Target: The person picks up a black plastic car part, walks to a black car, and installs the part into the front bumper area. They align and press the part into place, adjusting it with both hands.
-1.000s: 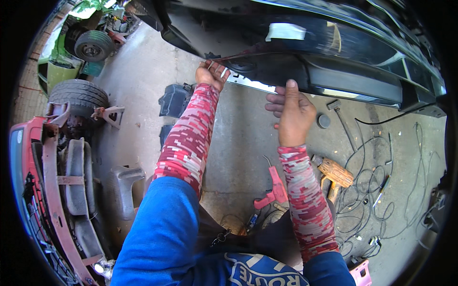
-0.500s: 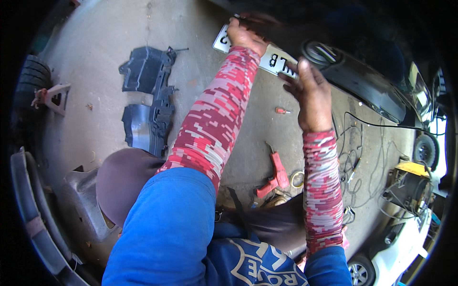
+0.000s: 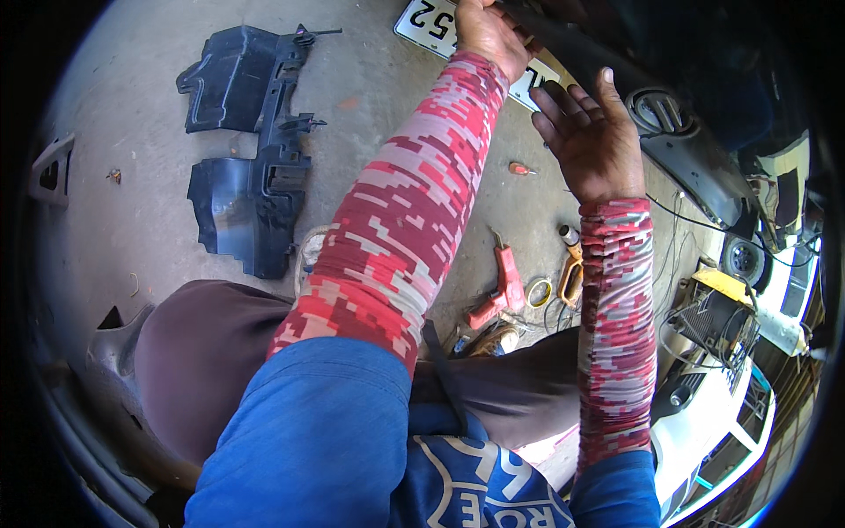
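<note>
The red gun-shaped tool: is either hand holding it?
No, the red gun-shaped tool lies on the floor, away from the left hand and right hand.

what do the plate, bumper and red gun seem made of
Plate: probably painted metal, white with dark characters on a thin, flat sheet. Bumper: likely plastic, dark satin, with a moulded round recess. Red gun: apparently plastic, semi-matt, evenly red.

Surface finishes: plastic, metal, cloth, concrete
Black bumper (image 3: 691, 172): smooth plastic, low sheen. White plate (image 3: 426, 22): smooth, metal-like. Dark panel (image 3: 231, 84): plastic, matt, 1 shiny patch. Red gun-shaped tool (image 3: 505, 286): plastic body, metal tip. 2 sleeves (image 3: 383, 202): printed cloth. Floor (image 3: 370, 97): matt concrete.
</note>
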The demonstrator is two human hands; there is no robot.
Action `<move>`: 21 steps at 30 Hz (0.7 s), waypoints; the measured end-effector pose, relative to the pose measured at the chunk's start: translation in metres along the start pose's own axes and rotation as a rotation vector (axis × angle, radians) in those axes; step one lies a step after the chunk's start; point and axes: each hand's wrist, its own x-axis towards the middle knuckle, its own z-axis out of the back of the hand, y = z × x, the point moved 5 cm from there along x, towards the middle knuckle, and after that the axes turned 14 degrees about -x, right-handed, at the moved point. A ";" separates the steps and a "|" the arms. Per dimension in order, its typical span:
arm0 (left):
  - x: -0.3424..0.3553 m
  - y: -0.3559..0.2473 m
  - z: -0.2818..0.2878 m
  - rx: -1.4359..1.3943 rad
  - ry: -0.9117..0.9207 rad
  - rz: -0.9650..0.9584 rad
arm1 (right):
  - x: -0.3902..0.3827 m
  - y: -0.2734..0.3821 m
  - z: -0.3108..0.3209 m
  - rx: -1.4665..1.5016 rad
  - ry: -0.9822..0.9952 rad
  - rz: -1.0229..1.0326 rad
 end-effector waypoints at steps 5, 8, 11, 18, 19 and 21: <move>0.001 0.001 -0.015 0.067 -0.060 -0.014 | 0.021 -0.005 0.019 0.210 -0.076 0.024; -0.004 0.001 -0.027 0.067 0.028 0.000 | 0.023 -0.002 0.014 0.290 0.052 0.045; -0.006 -0.003 -0.019 0.035 0.041 0.026 | 0.018 -0.002 0.014 0.355 0.079 0.073; 0.010 -0.008 -0.012 0.006 0.176 0.108 | 0.019 0.009 0.021 0.690 0.131 0.147; 0.010 -0.011 -0.013 0.044 0.106 0.073 | 0.021 0.009 0.021 0.729 0.096 0.140; 0.006 -0.015 -0.019 0.066 0.043 0.007 | 0.024 0.012 0.016 0.685 0.124 0.164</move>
